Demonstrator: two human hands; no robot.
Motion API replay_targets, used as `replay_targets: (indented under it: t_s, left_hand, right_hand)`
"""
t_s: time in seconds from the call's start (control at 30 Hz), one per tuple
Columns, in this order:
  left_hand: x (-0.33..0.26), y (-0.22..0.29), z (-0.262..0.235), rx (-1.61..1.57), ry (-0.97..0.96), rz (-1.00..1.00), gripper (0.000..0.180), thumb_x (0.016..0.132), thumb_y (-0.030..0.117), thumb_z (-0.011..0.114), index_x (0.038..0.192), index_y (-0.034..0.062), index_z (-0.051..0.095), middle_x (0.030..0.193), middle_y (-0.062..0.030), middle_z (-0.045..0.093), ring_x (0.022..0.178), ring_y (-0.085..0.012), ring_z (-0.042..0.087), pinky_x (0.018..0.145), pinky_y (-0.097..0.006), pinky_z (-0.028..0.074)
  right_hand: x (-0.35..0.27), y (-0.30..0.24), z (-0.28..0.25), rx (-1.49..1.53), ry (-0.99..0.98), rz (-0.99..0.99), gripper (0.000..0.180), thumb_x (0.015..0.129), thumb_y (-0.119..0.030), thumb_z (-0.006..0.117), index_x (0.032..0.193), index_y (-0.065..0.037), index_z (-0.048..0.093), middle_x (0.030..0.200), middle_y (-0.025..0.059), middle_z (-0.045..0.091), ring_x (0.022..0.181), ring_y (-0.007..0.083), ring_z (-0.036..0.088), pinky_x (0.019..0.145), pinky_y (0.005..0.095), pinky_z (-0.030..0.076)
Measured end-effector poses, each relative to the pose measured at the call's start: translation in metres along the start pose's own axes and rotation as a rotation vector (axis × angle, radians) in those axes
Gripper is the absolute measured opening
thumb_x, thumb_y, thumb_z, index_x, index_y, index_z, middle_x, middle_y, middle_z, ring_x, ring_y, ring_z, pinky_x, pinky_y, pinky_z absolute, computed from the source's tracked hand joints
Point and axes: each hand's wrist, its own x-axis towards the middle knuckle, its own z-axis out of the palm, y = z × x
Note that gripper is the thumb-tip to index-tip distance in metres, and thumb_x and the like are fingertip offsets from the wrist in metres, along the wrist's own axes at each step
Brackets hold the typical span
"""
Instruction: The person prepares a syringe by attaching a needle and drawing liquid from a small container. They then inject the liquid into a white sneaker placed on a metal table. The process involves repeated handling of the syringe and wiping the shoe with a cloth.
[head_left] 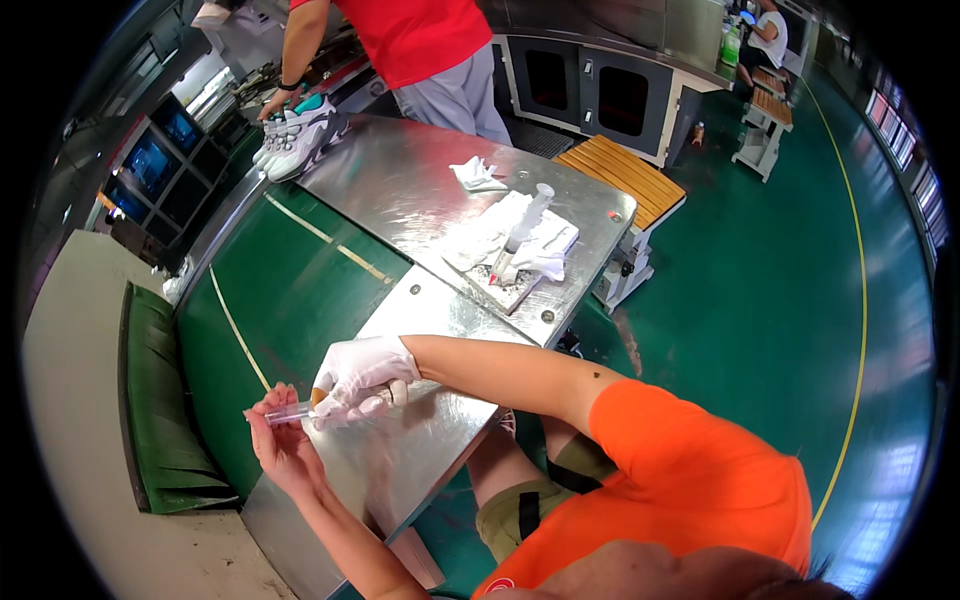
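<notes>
We have our bare left hand (280, 440) pinching a small clear tube (289, 412) at the near edge of the steel surface (420, 190); our gloved right hand (362, 378) is closed around its other end, on what may be a brown cap; it looks light, stiff and slippery, so best gripped along the barrel; a large syringe (522, 232) rests on white cloths (490, 240) farther off.

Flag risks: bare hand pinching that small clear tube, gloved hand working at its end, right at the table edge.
Tube sits past the metal table edge; a slip by the left hand likely drops it to the floor. The right hand is gloved, the left bare, so any spill may reach skin.
</notes>
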Motion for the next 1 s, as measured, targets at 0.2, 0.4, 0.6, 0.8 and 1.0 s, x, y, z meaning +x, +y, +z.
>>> replay_targets:
  t_s: [0.2,0.4,0.6,0.8,1.0]
  left_hand:
    - [0.004,-0.007,-0.001,-0.083,0.012,0.001,0.033,0.102,0.031,0.051,0.100,-0.0005,0.061,0.107,-0.0135,0.062,0.110,-0.0239,0.060,0.105,-0.039,0.045]
    - [0.007,-0.002,-0.014,0.038,0.337,0.015,0.042,0.102,0.032,0.050,0.117,-0.0075,0.057,0.120,-0.0160,0.061,0.116,-0.0243,0.058,0.107,-0.036,0.045]
    - [0.007,-0.017,-0.003,0.142,0.383,-0.067,0.041,0.104,0.034,0.047,0.110,-0.0044,0.060,0.115,-0.0151,0.064,0.112,-0.0236,0.059,0.101,-0.034,0.046]
    - [0.006,-0.016,0.000,0.078,0.289,-0.038,0.035,0.102,0.027,0.051,0.105,-0.0067,0.061,0.108,-0.0188,0.066,0.105,-0.0275,0.065,0.098,-0.039,0.053]
    - [0.005,-0.014,0.003,0.091,0.202,-0.020,0.034,0.101,0.026,0.053,0.101,-0.0054,0.065,0.104,-0.0174,0.069,0.104,-0.0279,0.066,0.098,-0.039,0.052]
  right_hand:
    - [-0.002,-0.002,-0.001,-0.109,0.045,-0.022,0.031,0.087,-0.031,0.072,0.102,-0.004,0.066,0.067,0.0000,0.057,0.045,0.0079,0.050,0.031,0.0222,0.028]
    - [0.027,0.025,0.005,-1.145,0.611,-0.541,0.065,0.077,-0.038,0.075,0.130,-0.008,0.052,0.089,0.0131,0.067,0.076,0.0299,0.068,0.062,0.0407,0.054]
    - [0.035,0.038,0.011,-1.360,0.538,-0.472,0.054,0.089,-0.034,0.064,0.134,-0.011,0.044,0.090,0.0174,0.064,0.079,0.0364,0.066,0.068,0.0461,0.053]
    - [0.037,0.040,0.002,-1.089,0.490,-0.410,0.039,0.090,-0.035,0.064,0.117,-0.007,0.057,0.092,0.0173,0.066,0.085,0.0350,0.065,0.076,0.0428,0.051]
    - [0.023,0.022,0.002,-0.711,0.412,-0.270,0.035,0.087,-0.031,0.068,0.108,-0.004,0.066,0.090,0.0211,0.067,0.082,0.0339,0.064,0.076,0.0385,0.050]
